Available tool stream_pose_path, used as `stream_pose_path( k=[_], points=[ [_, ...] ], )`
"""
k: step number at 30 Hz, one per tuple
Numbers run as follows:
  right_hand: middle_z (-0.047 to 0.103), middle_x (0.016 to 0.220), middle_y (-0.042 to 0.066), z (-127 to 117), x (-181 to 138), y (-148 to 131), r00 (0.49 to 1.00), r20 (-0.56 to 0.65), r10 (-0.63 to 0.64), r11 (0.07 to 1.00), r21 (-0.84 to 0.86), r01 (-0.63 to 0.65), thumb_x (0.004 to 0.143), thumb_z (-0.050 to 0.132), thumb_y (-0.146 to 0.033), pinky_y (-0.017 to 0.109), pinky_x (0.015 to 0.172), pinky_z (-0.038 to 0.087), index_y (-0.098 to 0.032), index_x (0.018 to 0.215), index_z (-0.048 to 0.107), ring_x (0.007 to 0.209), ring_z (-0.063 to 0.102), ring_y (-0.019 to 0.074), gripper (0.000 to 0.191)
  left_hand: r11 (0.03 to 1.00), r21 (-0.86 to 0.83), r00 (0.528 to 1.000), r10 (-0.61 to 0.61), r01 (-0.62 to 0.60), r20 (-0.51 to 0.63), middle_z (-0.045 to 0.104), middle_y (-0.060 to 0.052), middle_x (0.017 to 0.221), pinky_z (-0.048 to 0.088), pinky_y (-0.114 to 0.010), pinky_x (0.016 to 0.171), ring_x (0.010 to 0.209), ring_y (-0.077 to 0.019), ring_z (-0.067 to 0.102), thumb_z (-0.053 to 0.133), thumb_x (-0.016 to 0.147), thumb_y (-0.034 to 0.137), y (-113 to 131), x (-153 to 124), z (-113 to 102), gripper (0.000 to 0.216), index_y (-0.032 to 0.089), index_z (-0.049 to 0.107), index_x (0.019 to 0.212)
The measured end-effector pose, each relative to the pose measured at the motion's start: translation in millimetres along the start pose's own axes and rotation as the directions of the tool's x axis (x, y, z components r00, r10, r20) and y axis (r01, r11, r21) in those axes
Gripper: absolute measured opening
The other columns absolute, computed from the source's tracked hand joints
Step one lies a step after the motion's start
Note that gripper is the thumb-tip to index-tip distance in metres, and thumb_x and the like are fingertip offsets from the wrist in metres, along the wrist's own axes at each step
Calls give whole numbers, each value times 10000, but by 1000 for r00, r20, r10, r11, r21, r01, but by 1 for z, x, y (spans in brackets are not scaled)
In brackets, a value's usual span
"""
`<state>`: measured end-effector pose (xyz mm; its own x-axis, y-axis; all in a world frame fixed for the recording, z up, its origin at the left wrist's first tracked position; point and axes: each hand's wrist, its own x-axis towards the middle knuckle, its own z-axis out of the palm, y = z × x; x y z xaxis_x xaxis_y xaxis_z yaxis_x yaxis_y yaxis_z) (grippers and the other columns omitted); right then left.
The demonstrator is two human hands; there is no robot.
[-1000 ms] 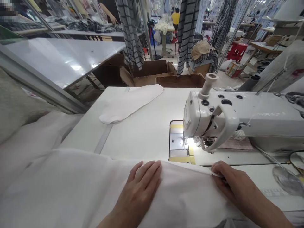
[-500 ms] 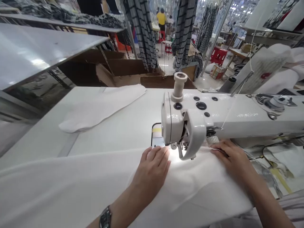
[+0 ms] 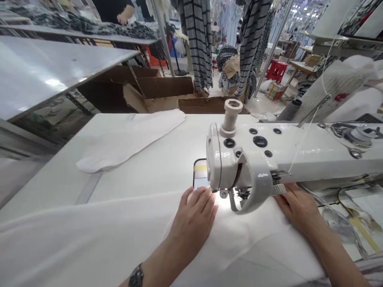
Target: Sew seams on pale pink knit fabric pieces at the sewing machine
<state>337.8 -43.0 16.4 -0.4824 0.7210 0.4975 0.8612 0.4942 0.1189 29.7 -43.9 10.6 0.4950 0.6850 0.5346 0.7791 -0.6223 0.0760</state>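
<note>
A white sewing machine (image 3: 287,145) stands over the table, its lamp lighting the needle area; the needle tip is hidden behind the guard. Wide white fabric (image 3: 98,227) spreads under the machine's head and over the front of the table. Left of the presser foot, my left hand (image 3: 193,217) lies flat on this fabric, fingers extended and close together. To the right of the needle, my right hand (image 3: 302,209) pinches the fabric near its edge; the tension knob partly hides its fingertips. Behind the fabric lies a separate white cloth piece (image 3: 131,139).
Cardboard boxes (image 3: 167,87) stand beyond the table's far edge, below hanging checked cloth (image 3: 201,44). A long shiny table (image 3: 68,59) is at the left. Farther back, a person's hand (image 3: 125,15) is above piled dark fabric. A red stool (image 3: 277,71) stands behind.
The view has shifted slightly, so the machine and table appear lower. My left hand keeps its place on the fabric by the needle; my right fingers are now more hidden behind the knob.
</note>
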Motion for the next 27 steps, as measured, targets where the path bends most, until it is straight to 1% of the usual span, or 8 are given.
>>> stream_pose_path(
  k=[1, 3, 6, 10, 13, 17, 22, 27],
  points=[
    [696, 874, 53, 0, 0, 0, 1000, 14, -3, 1000, -2, 3, 983, 463, -242, 259, 562, 440, -209, 1049, 625, 650, 642, 155, 178, 1000, 0, 1000, -2, 2, 18, 709, -96, 923, 451, -448, 910, 968, -259, 634, 382, 963, 137, 0, 0, -1, 219, 113, 593, 1016],
    [705, 890, 58, 0, -1, -1, 999, 40, 34, 999, 1, -34, 983, 470, -265, 261, 576, 449, -215, 1080, 641, 680, 658, 165, 203, 1000, 2, 999, -4, 4, 41, 717, -102, 954, 449, -455, 930, 1002, -259, 640, 378, 964, 134, 0, 0, -1, 221, 125, 591, 1018],
    [701, 939, 72, 0, 0, -4, 993, 70, 96, 995, 7, -96, 990, 468, -291, 269, 595, 456, -213, 1115, 649, 729, 664, 179, 234, 1000, 5, 1000, -4, 4, 22, 724, -101, 978, 444, -437, 944, 1026, -245, 648, 379, 964, 127, 0, 0, 0, 220, 128, 581, 1053],
    [684, 934, 72, 2, 0, -3, 992, 94, 83, 996, 16, -84, 1000, 453, -324, 263, 578, 448, -187, 1045, 657, 775, 660, 183, 250, 1000, 19, 1000, -13, 13, -17, 729, -88, 966, 413, -428, 987, 1049, -234, 650, 383, 970, 128, 1, -2, 3, 215, 148, 582, 1046],
    [685, 947, 64, 4, 0, 1, 988, 123, 88, 995, 36, -93, 1005, 441, -341, 254, 587, 454, -188, 996, 651, 794, 661, 174, 260, 1000, 9, 1000, -5, 5, -9, 729, -93, 982, 399, -434, 994, 1051, -236, 646, 376, 972, 126, 1, -3, 4, 233, 137, 577, 1091],
    [689, 958, 71, 5, -1, 3, 982, 151, 114, 992, 37, -121, 1015, 413, -377, 252, 616, 465, -196, 970, 653, 829, 660, 180, 305, 1000, -13, 1000, -3, 3, 7, 722, -101, 1025, 384, -450, 998, 1051, -246, 641, 382, 970, 127, 1, -3, 5, 226, 134, 585, 1069],
    [690, 954, 78, 2, 0, 2, 976, 177, 126, 989, 56, -138, 1013, 400, -393, 271, 642, 471, -193, 972, 651, 844, 659, 197, 324, 1000, -15, 1000, 6, -5, 30, 716, -112, 1047, 389, -448, 1003, 1059, -248, 633, 389, 971, 143, 1, -3, 5, 232, 121, 585, 1094],
    [693, 966, 84, 1, -2, 2, 971, 199, 135, 987, 62, -150, 1017, 391, -405, 265, 660, 474, -188, 989, 644, 846, 661, 194, 335, 1000, -18, 999, 10, -9, 46, 705, -123, 1082, 401, -446, 999, 1067, -252, 626, 403, 971, 157, 1, -5, 6, 233, 110, 584, 1109]
  ],
)
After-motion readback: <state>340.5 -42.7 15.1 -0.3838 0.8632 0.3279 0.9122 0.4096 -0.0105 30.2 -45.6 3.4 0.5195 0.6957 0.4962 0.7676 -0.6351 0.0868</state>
